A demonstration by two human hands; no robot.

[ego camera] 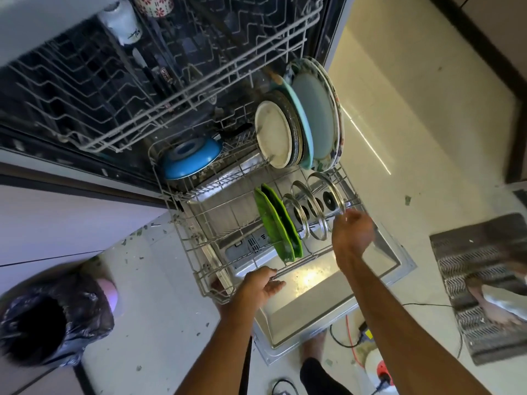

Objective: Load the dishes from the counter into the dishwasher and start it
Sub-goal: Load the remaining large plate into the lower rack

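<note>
Left hand (256, 286) clamps the front rail of the lower rack (196, 269) to steady it, while my right hand (353, 232), too blurred to tell its grip, is at the outermost glass lid (328, 199) near the green plates (276, 223), so I'd seat that lid upright between tines.

Pale glossy floor (427, 124), flecked with debris — a bright light streak (368, 141) crosses it. Grey patterned mat (479, 280) at right, black-lined bin (42, 323) at left.
</note>
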